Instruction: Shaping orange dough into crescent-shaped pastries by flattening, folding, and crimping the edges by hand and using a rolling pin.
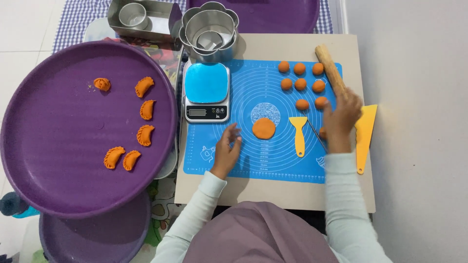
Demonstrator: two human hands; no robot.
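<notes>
A flat orange dough disc [263, 128] lies in the middle of the blue baking mat [273, 165]. My left hand [226, 148] hovers just left of it, fingers apart, holding nothing. My right hand [341, 117] is closed round the lower end of a wooden rolling pin [329, 65] that slants up over the mat's right side. Several orange dough balls [301, 84] sit at the mat's top right. A yellow scraper [298, 131] and a thin metal stick [316, 134] lie between the disc and my right hand.
A kitchen scale [206, 92] stands at the mat's top left, with nested metal cutters [209, 29] behind it. A big purple tray [58, 185] on the left holds several crimped orange pastries [145, 110]. A long yellow scraper [364, 136] lies right of the mat.
</notes>
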